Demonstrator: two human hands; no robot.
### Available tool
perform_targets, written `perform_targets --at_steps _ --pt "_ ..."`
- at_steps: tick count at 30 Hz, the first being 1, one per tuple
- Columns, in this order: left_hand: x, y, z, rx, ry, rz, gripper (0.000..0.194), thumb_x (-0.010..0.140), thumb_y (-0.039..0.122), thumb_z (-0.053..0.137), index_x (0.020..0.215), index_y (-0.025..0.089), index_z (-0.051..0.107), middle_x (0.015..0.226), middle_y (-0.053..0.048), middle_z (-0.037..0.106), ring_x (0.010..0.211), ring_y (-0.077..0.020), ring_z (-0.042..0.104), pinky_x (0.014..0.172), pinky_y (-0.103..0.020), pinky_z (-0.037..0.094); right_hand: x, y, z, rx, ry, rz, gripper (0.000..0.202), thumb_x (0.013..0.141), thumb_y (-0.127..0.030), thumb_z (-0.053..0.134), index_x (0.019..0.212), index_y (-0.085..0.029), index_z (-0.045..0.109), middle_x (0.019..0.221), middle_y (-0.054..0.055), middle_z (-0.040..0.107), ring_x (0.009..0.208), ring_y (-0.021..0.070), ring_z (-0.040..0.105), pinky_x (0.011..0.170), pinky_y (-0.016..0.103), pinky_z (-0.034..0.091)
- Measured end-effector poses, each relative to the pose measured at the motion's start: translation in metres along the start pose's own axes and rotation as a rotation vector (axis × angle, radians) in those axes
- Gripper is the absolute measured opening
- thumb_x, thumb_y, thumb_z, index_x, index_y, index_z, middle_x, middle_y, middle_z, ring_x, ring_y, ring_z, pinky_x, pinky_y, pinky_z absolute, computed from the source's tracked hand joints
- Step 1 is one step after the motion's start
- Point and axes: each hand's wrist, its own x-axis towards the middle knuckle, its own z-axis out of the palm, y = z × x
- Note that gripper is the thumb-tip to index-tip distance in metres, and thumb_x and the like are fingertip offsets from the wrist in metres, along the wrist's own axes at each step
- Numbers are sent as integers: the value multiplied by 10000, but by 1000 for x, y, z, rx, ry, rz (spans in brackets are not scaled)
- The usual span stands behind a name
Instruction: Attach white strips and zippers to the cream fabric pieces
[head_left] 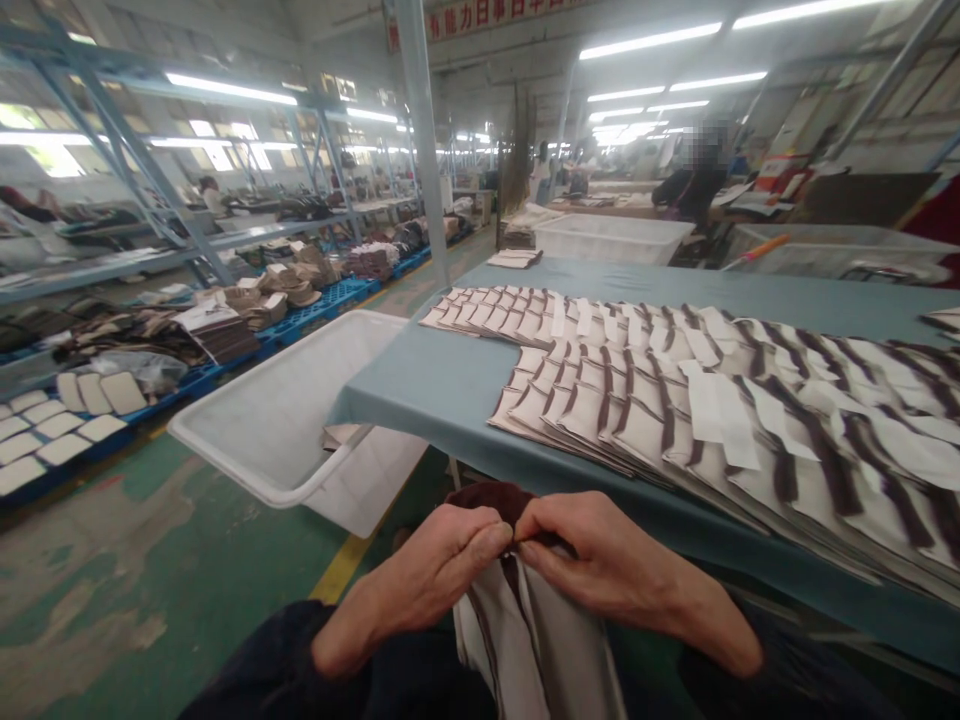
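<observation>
Both of my hands meet at the lower centre, in front of the table's near edge. My left hand [459, 548] pinches the top edge of a cream and dark brown cloth piece [517, 640]. My right hand [585, 550] grips the same edge just beside it, the fingertips nearly touching. The cloth hangs down below the hands, and its dark brown part shows behind the fingers. On the table [427, 385], overlapping rows of similar cream pieces with dark brown edging [600, 395] lie spread out, with white strips [724, 415] on some.
A white plastic bin [259, 425] stands left of the table, partly under its corner. Beyond the table are another white bin [611, 238] and a person in dark clothing [690, 190]. A metal post [426, 150] rises behind. Cloth stacks sit on blue pallets [352, 293] at left.
</observation>
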Motion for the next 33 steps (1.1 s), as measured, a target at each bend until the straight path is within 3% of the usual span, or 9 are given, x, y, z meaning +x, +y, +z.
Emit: perform_targets --at_steps 9,15,20,25,33 --pt "2 -11 -1 -102 -41 -49 426 1084 413 323 707 215 335 714 49 328 674 -137 334 653 -286 303 0 16 14 -43 12 -22 146 949 -223 603 854 -173 702 727 17 692 614 131 586 611 247 375" --pt "1 -15 4 -88 -78 -38 430 1046 418 475 687 182 462 629 67 375 590 -100 347 568 -252 278 -2 20 19 -51 1 -55 116 945 -207 617 873 -175 702 743 19 698 626 136 586 617 255 382" --pt "-21 -13 14 226 103 108 314 976 174 506 666 179 460 608 65 416 566 -90 385 566 -267 252 -8 31 11 -139 -2 -88 100 871 -267 724 827 -183 692 750 25 690 711 174 601 685 285 401" --pt "-51 -25 8 376 163 141 299 1068 220 477 776 189 531 674 50 546 581 -94 492 570 -235 328 -20 46 6 -140 -33 -4 195 830 -305 773 758 -176 646 714 12 641 686 164 552 670 279 384" --pt "-61 -64 8 643 308 177 362 1068 206 410 712 211 473 623 31 509 552 -134 456 565 -293 315 -9 13 17 20 -14 13 105 840 -200 709 759 -173 647 712 -12 616 651 121 521 644 253 358"
